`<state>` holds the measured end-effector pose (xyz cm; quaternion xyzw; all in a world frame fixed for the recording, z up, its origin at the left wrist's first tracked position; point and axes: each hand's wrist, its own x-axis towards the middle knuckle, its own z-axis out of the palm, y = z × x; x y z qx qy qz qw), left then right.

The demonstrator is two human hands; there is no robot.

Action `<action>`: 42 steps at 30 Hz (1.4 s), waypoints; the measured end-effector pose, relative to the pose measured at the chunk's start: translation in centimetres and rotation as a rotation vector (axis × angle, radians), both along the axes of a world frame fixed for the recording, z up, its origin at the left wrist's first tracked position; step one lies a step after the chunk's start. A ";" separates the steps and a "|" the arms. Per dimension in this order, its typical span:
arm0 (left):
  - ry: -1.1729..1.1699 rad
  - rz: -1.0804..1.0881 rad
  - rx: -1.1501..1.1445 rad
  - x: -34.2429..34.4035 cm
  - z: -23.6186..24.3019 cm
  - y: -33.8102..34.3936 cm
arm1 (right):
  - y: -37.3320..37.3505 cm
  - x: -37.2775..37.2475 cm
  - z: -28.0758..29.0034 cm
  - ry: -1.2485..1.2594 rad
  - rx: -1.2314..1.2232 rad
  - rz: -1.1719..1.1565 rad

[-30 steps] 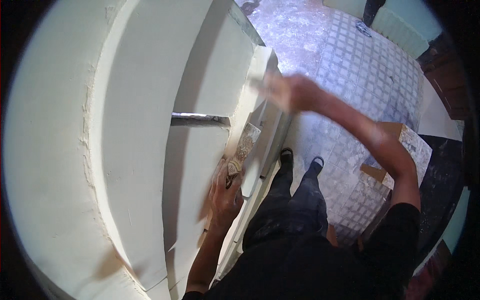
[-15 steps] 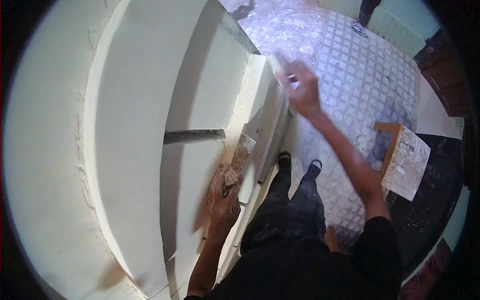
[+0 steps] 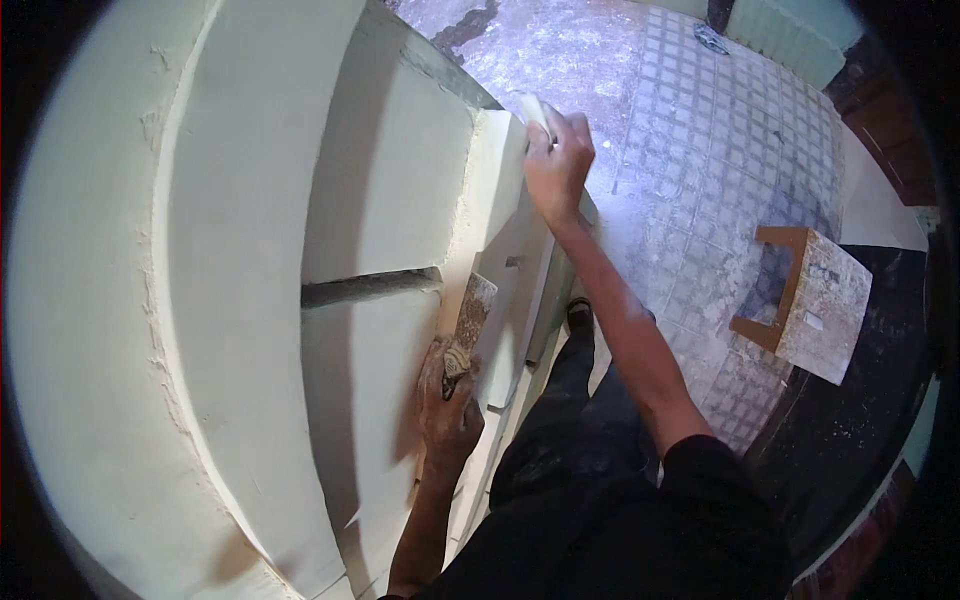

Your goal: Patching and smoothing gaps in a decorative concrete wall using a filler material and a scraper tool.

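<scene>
In my left hand (image 3: 443, 410) is a plaster-crusted tool with a long flat blade (image 3: 473, 305) and a patterned grip, held against the cream plastered ledge (image 3: 492, 180). My fingers are wrapped round the grip. Higher up, at the far end of that ledge, my right hand (image 3: 558, 165) grips a small pale flat piece (image 3: 532, 115); I cannot make out exactly what it is. Left of both hands stands a cream plastered structure (image 3: 230, 290) with recessed panels, a dark horizontal slot and a rough bead of filler along its seam.
A tiled, dust-whitened floor (image 3: 700, 150) lies to the right. On it stands a splattered stool (image 3: 822, 310) beside a dark mat (image 3: 860, 420). A brown wooden cabinet (image 3: 885, 150) and a pale wall (image 3: 790, 40) are at the back right.
My right hand swung across near the ledge's far end and now sits slightly left of where it was half a second ago. My left hand stays on the tool. The view has shifted slightly.
</scene>
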<state>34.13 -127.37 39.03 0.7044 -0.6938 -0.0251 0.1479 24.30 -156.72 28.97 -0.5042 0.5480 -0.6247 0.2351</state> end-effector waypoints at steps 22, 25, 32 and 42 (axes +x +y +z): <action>0.599 0.156 -0.285 -6.4 2.2 -0.6 | 18.4 -11.7 7.1 -0.439 0.295 0.614; 0.959 0.036 -0.212 -9.3 2.9 -3.8 | 21.9 -13.1 8.9 -0.368 0.255 0.528; 1.231 0.196 0.053 -12.9 -0.1 -4.2 | 22.7 -16.9 10.6 -0.033 0.019 0.629; 1.412 0.034 -0.072 -11.7 0.6 -2.9 | 19.1 -13.9 12.1 -0.723 0.625 1.004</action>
